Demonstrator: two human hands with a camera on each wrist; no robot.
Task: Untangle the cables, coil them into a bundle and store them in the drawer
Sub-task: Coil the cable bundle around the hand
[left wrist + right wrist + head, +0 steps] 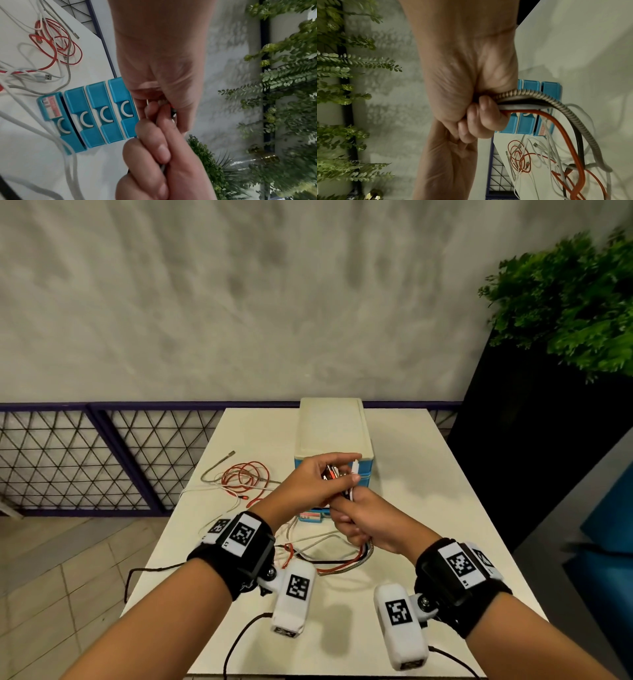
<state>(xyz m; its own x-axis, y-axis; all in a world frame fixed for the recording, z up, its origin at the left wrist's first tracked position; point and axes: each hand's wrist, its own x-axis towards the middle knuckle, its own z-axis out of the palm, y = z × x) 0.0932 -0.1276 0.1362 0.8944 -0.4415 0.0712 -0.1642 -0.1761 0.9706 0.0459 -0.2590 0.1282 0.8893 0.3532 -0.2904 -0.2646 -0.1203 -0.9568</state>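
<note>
Several cables (red, white, black and one braided silver) run as a bunch (544,106) through the fist of my right hand (352,508). They trail down from it to the table (366,554). Just above it, my left hand (339,474) pinches the plug ends of the same bunch (172,108), in front of the drawer unit. The far lengths lie in a loose red, white and grey tangle (245,477) (56,44) (522,159) on the table to the left. The small cream drawer unit (332,433) has blue drawers (96,117). Its labelled bottom drawer (51,108) sticks out slightly.
The white table (428,474) ends on the left near the tangle, above a tiled floor. A purple mesh railing (85,457) runs behind it. A leafy plant (565,302) in a black planter stands at the right. Black leads (239,642) hang from the wrist cameras.
</note>
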